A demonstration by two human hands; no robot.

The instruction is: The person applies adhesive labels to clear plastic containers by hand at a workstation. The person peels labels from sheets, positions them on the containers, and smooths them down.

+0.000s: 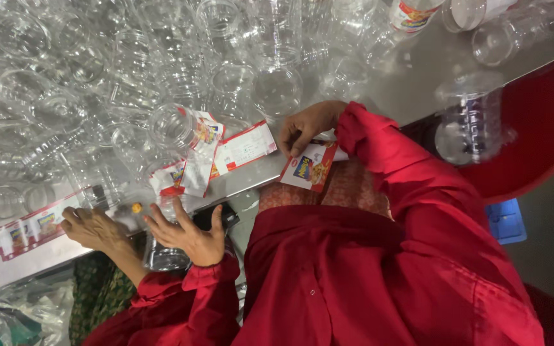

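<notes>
The right hand (308,127) rests at the edge of the steel counter (418,77), fingers curled down onto the top edge of a red-and-white label (309,168) that overhangs the lap; whether they pinch it or only press it cannot be told. The left hand (190,234) hovers with fingers spread above a clear jar (165,256) below the counter edge. A co-worker's hand (94,227) lies beside it. Judging by this, a label is being picked up; lifting it calls for a clean fingertip pinch.
</notes>
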